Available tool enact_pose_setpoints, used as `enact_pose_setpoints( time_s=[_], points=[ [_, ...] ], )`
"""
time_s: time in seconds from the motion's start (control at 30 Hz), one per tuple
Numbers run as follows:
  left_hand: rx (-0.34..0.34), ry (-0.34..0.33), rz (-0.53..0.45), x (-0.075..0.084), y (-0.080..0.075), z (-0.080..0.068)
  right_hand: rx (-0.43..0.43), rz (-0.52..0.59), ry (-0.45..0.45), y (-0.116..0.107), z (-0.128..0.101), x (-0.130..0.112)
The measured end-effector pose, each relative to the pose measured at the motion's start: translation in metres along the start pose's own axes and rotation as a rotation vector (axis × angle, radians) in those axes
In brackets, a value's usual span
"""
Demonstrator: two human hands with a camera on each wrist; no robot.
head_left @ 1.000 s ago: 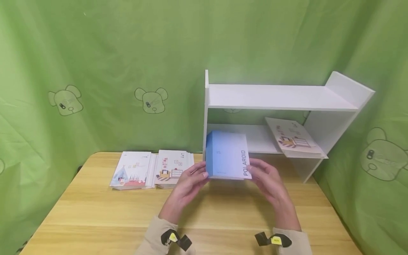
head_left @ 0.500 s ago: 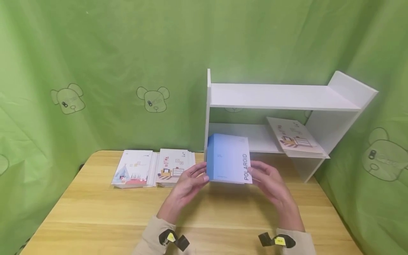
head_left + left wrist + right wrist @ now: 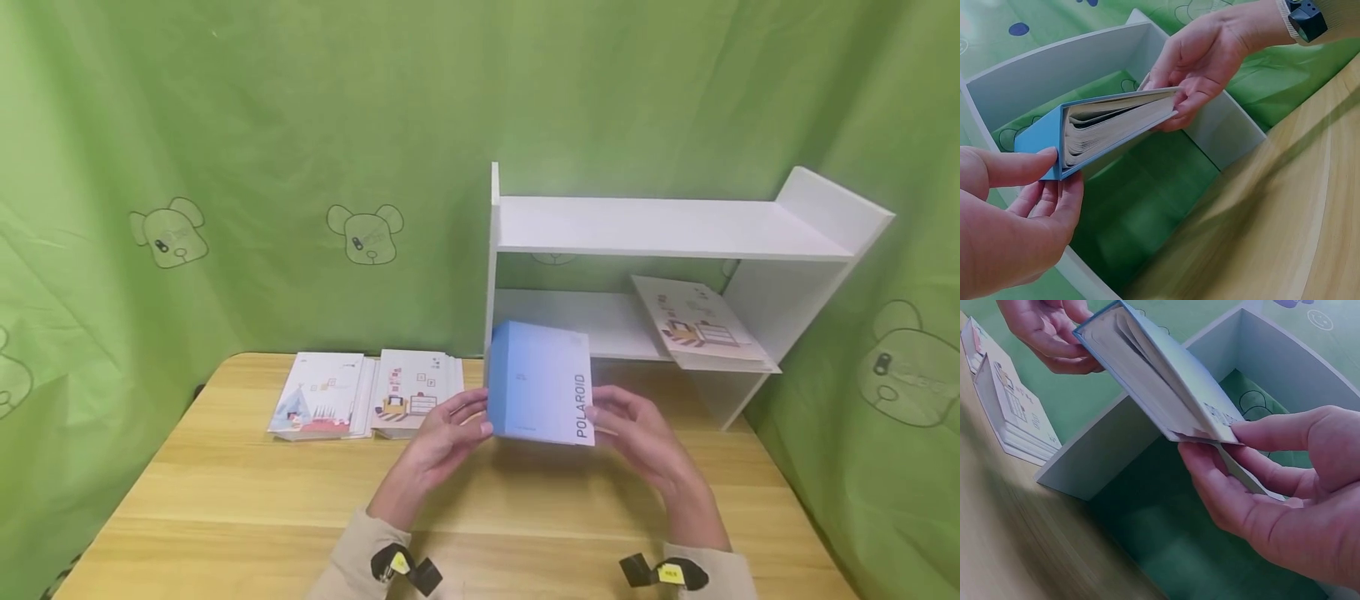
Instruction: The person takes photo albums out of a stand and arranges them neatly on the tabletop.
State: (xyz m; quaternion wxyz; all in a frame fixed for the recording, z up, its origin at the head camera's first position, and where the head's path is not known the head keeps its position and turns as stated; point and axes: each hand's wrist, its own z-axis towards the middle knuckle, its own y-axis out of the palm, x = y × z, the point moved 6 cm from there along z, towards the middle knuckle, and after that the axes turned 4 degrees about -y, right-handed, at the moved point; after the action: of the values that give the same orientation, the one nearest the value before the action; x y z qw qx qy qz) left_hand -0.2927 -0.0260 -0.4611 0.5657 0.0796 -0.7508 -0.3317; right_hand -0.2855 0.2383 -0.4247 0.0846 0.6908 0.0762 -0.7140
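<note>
You hold the pale blue hardcover book marked POLAROID (image 3: 540, 385) in the air between both hands, above the light wooden tabletop (image 3: 247, 500) and just in front of the left end of the white two-tier desktop shelf (image 3: 660, 227). Your left hand (image 3: 442, 433) pinches the blue spine corner, the thumb lying straight on the cover and the other fingers (image 3: 1054, 200) curled loosely beneath it, as the left wrist view shows. Your right hand (image 3: 637, 433) grips the opposite, open edge, thumb on top and fingers (image 3: 1222, 487) spread under the lower cover, narrow around the page block. The book is tilted, its cover facing up and towards you, its pages slightly fanned in the wrist views. On the shelf's lower board a thin white booklet with a drawing of furniture (image 3: 697, 321) lies slanted at the right end, its corner overhanging the front edge. On the table to the left of the book, well apart from your hands, sit two stacks of white illustrated booklets (image 3: 367, 404) side by side, touching each other. A green cloth backdrop printed with bear heads (image 3: 300, 167) hangs behind everything.
</note>
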Motion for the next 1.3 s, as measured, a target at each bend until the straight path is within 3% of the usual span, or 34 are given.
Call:
enact_pose_setpoints(
  time_s=[0.8,1.3],
  points=[
    [-0.037,-0.019,0.033,-0.009,-0.003,-0.007,-0.164,-0.056,-0.048,-0.003,-0.011,-0.004],
    [-0.067,-0.044,0.016,-0.007,-0.004,-0.014,-0.193,-0.058,-0.037,0.003,-0.012,-0.006]
  ],
)
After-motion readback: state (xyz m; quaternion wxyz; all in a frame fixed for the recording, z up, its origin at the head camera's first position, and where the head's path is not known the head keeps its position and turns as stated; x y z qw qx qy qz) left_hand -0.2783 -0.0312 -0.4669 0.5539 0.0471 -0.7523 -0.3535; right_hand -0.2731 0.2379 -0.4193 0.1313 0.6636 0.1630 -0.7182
